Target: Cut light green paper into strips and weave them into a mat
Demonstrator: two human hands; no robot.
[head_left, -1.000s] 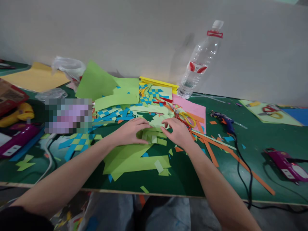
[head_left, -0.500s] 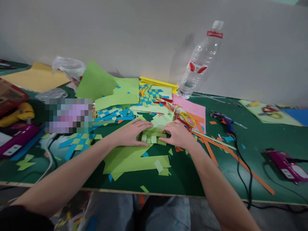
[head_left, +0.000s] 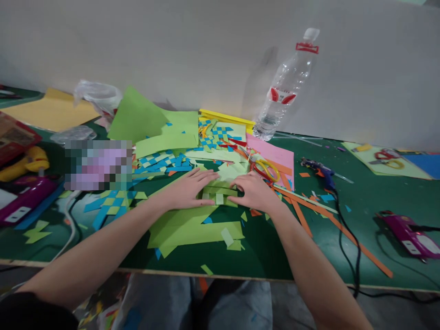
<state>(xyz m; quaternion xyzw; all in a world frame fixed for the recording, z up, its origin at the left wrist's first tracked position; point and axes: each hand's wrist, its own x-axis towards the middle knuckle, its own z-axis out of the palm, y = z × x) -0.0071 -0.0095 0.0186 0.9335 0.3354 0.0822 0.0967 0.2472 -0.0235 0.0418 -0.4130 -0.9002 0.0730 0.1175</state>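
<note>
A small weave of green paper strips, with pale green pieces crossing it, lies on the table between my two hands. My left hand rests flat on its left part, fingers stretched out and thumb apart, covering some of the strips. At the right end, my right hand has its fingers curled and its thumb stretched toward the strips, gripping them at their edge. Under and in front of my left hand is a larger green paper sheet. Just beyond my right hand lie yellow-and-red scissors.
A clear bottle leans at the back wall. To the right are a blue glue gun, its black cord, orange paper strips and a purple power socket. Blue-green woven paper and a white cable lie left.
My left hand has shifted slightly right, its thumb now covering a pale piece at the left of the weave. My right hand has barely moved.
</note>
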